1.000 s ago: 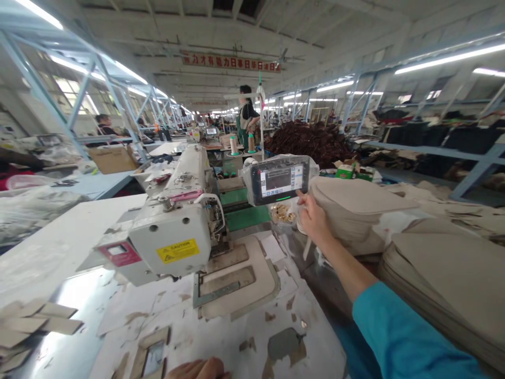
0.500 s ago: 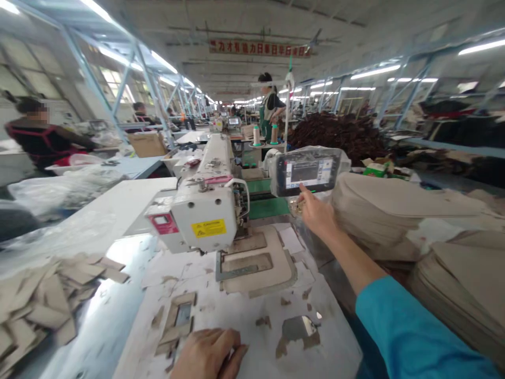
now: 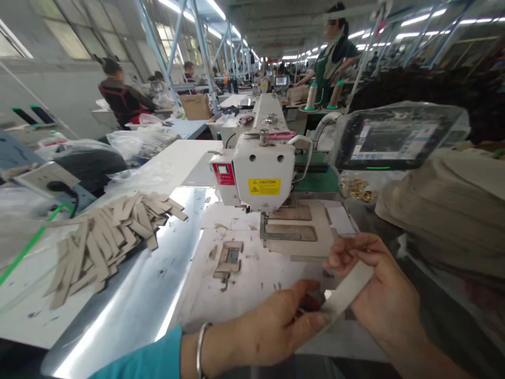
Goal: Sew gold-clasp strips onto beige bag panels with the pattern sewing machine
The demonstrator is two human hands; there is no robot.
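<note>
A narrow beige fabric-like strip (image 3: 349, 289) slants between my two hands, low in front of the sewing machine. My left hand (image 3: 272, 323), with a bangle on the wrist, pinches its lower end between thumb and fingers. Something dark shows inside that grip, too blurred to name. At the upper end, my right hand (image 3: 389, 300) is closed on the strip with curled fingers. Beyond them stands the white sewing machine head (image 3: 264, 171). A rounded beige panel (image 3: 325, 223) lies under its metal clamp frame (image 3: 262, 226).
Many loose beige strips (image 3: 114, 231) are heaped on the left. A plastic-covered control screen (image 3: 390, 142) stands at the right, above gold metal parts (image 3: 357, 188) and a stack of beige panels (image 3: 434, 205). A co-worker (image 3: 331, 58) stands behind the machine.
My right hand has left the control screen and come down to the strip. My left hand has risen off the worktop and grips the strip too. The view has turned right and down.
</note>
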